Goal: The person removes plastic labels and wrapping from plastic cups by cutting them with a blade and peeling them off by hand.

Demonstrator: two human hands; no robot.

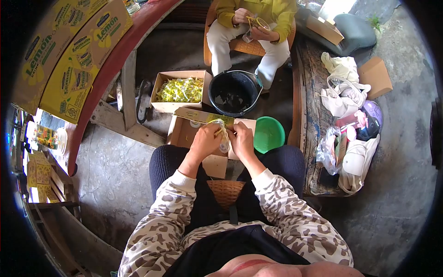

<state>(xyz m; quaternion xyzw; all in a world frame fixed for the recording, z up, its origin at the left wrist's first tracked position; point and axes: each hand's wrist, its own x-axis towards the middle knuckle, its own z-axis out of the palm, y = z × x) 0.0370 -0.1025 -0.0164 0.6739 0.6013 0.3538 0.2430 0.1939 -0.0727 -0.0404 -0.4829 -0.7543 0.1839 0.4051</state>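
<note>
Over an open cardboard box, both of my hands are closed around a small clear plastic piece with a yellow strip. My left hand grips the yellow looped part near its top. The fingers of my right hand are pinched together at its right side. What lies between those fingertips is too small to make out. Beside my right hand is a green basin. Beyond the hands stands a black bucket with a little dark liquid or shine at its bottom.
A carton full of yellow and clear strips sits left of the bucket. Opposite me, a seated person handles a yellow strip. Lemon drink cartons stand at left; a wooden bench with bags and a cap is at right.
</note>
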